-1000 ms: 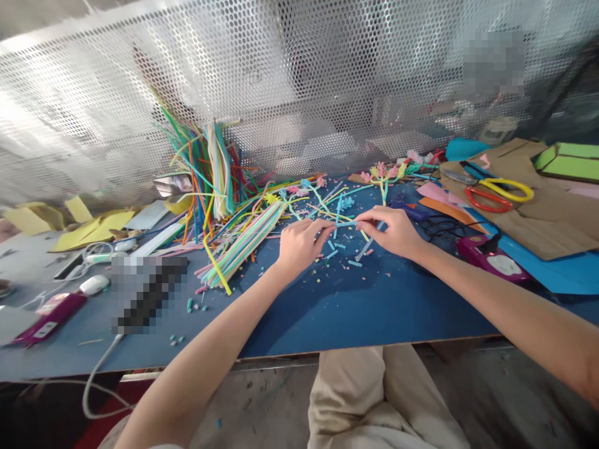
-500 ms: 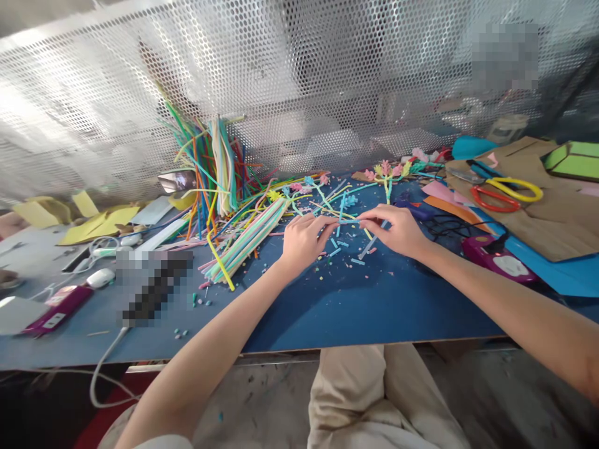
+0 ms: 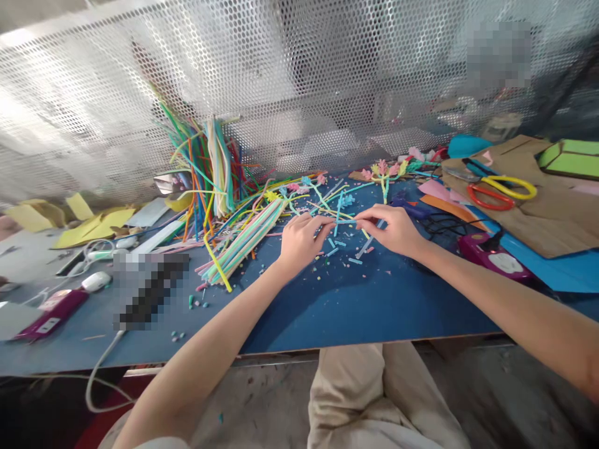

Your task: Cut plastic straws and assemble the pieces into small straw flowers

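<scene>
Above the blue table, a short light-blue pipe cleaner (image 3: 345, 221) stretches level between my two hands. My left hand (image 3: 303, 242) pinches its left end between thumb and fingers. At the other end, the fingertips of my right hand (image 3: 393, 231) are closed on it. Cut blue pieces (image 3: 332, 252) lie scattered on the table under my hands. Just behind them is a blue fuzzy flower-like piece (image 3: 345, 200). A pipe-cleaner stem with pink and yellow blossoms (image 3: 384, 181) lies behind my right hand.
A bundle of pastel pipe cleaners (image 3: 248, 240) lies left of my hands, with an upright bunch (image 3: 218, 168) behind it. Scissors (image 3: 508, 187) rest on brown paper at right. Purple power strips (image 3: 496, 254) and cables lie on both sides. A perforated metal screen (image 3: 318, 87) closes off the back.
The view has shifted slightly, so the table's things appear a little further left. Both hands keep their pinch on the blue pipe cleaner, with barely any movement.
</scene>
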Demonstrator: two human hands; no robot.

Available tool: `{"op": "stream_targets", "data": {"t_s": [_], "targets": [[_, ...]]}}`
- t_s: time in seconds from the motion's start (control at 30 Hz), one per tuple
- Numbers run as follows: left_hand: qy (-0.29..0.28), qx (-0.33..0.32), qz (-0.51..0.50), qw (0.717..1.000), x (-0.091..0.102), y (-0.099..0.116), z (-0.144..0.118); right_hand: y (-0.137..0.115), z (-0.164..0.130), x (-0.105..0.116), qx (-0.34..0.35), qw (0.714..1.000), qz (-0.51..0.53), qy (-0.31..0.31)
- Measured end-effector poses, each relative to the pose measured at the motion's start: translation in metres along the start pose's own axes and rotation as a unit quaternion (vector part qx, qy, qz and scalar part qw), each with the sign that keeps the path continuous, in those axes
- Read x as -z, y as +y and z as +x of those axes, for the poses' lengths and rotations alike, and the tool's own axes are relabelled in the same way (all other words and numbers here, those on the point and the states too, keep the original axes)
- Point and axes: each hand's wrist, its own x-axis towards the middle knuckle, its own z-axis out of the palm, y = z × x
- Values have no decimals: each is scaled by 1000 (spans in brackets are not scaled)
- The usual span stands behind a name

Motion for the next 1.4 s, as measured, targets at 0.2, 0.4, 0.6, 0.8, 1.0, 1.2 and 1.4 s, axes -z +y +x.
{"op": "stream_targets", "data": {"t_s": [0.2,0.4,0.6,0.8,1.0,1.2,1.4], "targets": [[-3,2,-4,1000,1,-1,1,-1,1,-3,-27,998,60,-4],[2,-32,-5,999,2,-1,1,-2,0,-3,-46,996,70,-9],[4,-36,-3,999,2,-1,0,-3,0,-3,-53,996,77,-14],[3,-45,-3,999,3,1,1,-5,1,-2,-54,995,76,-16],[0,-47,-3,999,4,3,2,-3,0,-3,-65,995,75,-15],[0,-46,-12,999,4,3,1,-1,-1,-4,-61,994,86,-14],[-1,-42,-8,999,3,4,0,1,-1,-6,-76,992,96,-9]]}}
